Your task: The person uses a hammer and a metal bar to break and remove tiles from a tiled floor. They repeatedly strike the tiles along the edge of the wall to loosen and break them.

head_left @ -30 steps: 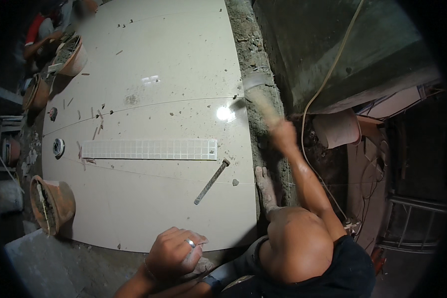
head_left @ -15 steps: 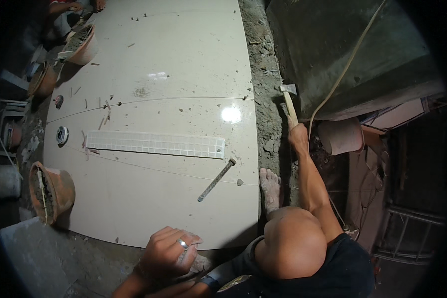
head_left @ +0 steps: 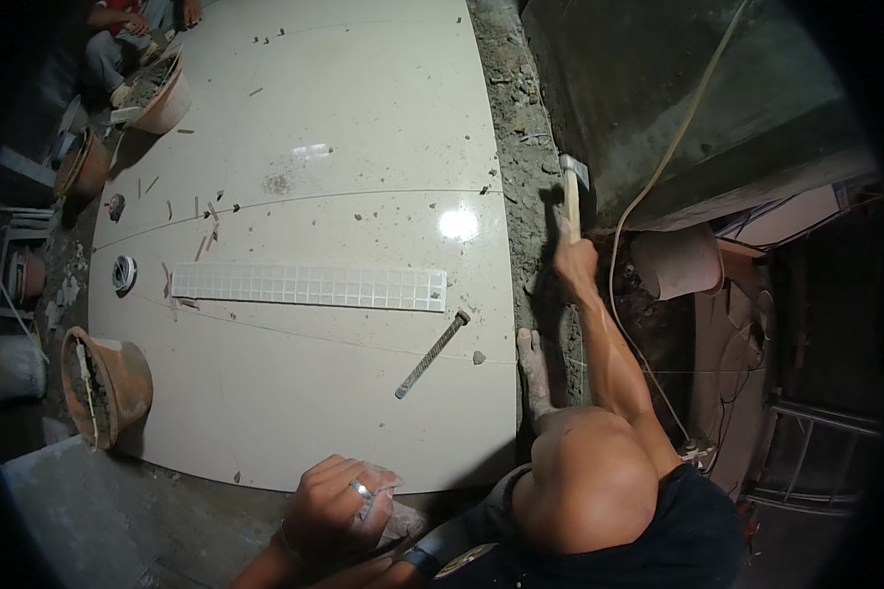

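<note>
My right hand (head_left: 576,261) grips the pale wooden handle of a hammer-like tool (head_left: 573,201) with a flat grey metal head. The head is over the rough mortar strip (head_left: 535,211), close to the foot of the dark wall. At the lower edge, my left hand (head_left: 339,501) is closed, with a ring on one finger. Its fingertips look dusty grey, and I cannot make out whether something lies in them. Beyond it, a ribbed metal rod (head_left: 432,355) with a wider end lies on the large pale tiles (head_left: 295,393). My bare foot (head_left: 534,368) stands on the strip beside them.
A long white gridded strip (head_left: 309,287) lies across the tiles, with a round tape-like roll (head_left: 124,274) left of it. Mortar-filled buckets (head_left: 128,393) line the left side. A pale bucket (head_left: 676,263) and a cable (head_left: 658,191) are at right. Another person (head_left: 118,44) sits far left.
My right hand has shifted slightly left and farther away, and the tool's head has tilted. My foot on the strip has turned. My left hand stays closed in nearly the same place.
</note>
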Motion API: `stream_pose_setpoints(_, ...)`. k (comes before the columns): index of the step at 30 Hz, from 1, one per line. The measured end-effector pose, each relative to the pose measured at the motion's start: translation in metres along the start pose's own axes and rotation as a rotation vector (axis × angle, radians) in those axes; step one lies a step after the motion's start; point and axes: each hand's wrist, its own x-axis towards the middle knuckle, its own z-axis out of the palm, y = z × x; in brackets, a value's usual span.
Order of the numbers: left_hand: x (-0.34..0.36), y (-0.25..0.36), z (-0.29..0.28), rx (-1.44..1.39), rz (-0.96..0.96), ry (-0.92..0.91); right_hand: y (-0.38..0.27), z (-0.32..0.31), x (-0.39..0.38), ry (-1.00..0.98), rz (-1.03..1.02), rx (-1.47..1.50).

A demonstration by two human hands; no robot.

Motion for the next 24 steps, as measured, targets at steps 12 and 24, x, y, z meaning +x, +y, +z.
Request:
stream_pose_setpoints(12, 0.001, 0.002, 0.0, -0.005, -0.009, -0.048, 0.001, -0.008, -0.003, -0.029, 0.019, -0.069)
stream_pose_setpoints(24, 0.001, 0.008, 0.003, -0.037, -0.029, -0.088, 0.023, 0.003, 0.0, -0.038, -0.04, -0.178)
